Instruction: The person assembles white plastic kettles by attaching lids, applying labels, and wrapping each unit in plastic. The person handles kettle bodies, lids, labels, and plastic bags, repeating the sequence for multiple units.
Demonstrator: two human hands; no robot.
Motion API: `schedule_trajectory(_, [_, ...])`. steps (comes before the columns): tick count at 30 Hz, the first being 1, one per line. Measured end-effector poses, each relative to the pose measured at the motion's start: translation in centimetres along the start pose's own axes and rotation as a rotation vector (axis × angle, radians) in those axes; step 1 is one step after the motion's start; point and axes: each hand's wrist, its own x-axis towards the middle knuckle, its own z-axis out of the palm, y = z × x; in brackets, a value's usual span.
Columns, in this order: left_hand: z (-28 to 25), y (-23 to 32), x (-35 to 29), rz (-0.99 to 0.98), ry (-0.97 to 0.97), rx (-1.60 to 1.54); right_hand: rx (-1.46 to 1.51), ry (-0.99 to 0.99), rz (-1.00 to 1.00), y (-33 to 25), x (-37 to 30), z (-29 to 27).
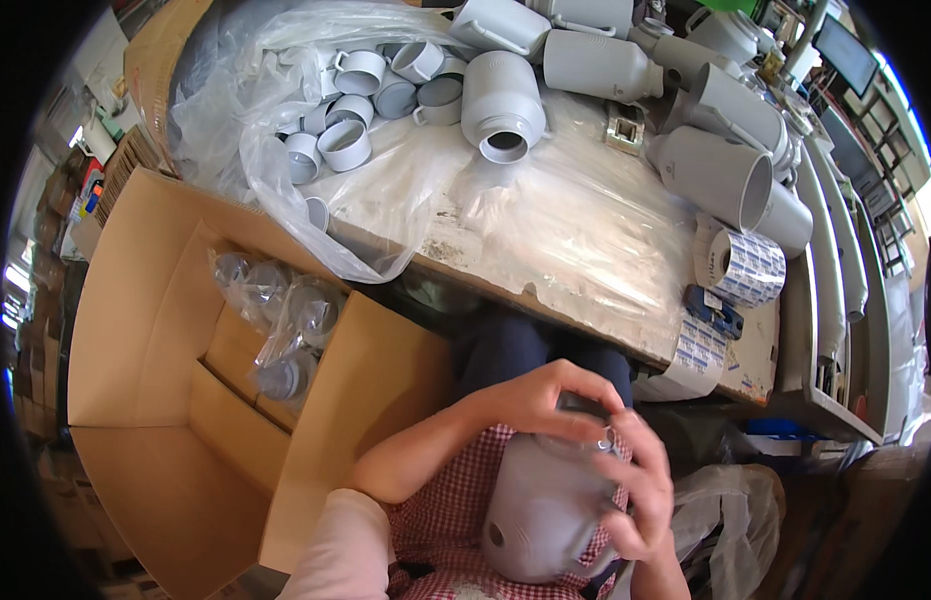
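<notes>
Grey jug shell (545, 490) on the lap, lower centre of frame, tipped over against a red-and-white checked apron (440, 510). Lap appears to bear the weight, freeing both hands for the top end. Left hand (545, 400) arched over that end, fingers bent, something shiny near the fingertips; right hand (640, 480) blurred, fingers loosely curved along the handle side. Cannot tell whether either grips firmly. Shell smooth, matte, probably plastic, rounded, with a dark round hole low on its side.

Left of frame: open cardboard carton (355, 420), flaps splayed, perhaps for easy reach; rounded pieces (290, 325) inside, wrapped in crinkled clear film.

Upper centre: worn tabletop (450, 245), its edge chipped. Grey handled cups (345, 147) loose in a translucent bag (250, 110), likely bagged against scuffing. More jug shells (500, 95) upper right, several on their sides, perhaps for stability. Label roll (755, 268) at right, on its side.
</notes>
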Motion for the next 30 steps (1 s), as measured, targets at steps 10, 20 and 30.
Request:
schedule_trajectory(10, [-33.9,5.0,-6.2,-0.992,0.773,2.423,-0.025,-0.219,0.052,1.0,5.9,2.6])
schedule_trajectory(20, [-8.7,8.6,-0.5,-0.697,0.617,0.051,0.259,-0.061,-0.043,5.2,8.4,-3.0])
schedule_trajectory(30, [0.1,-2.4,1.4,-0.514,0.601,0.173,0.759,-0.109,0.435,9.4,5.6,-0.4])
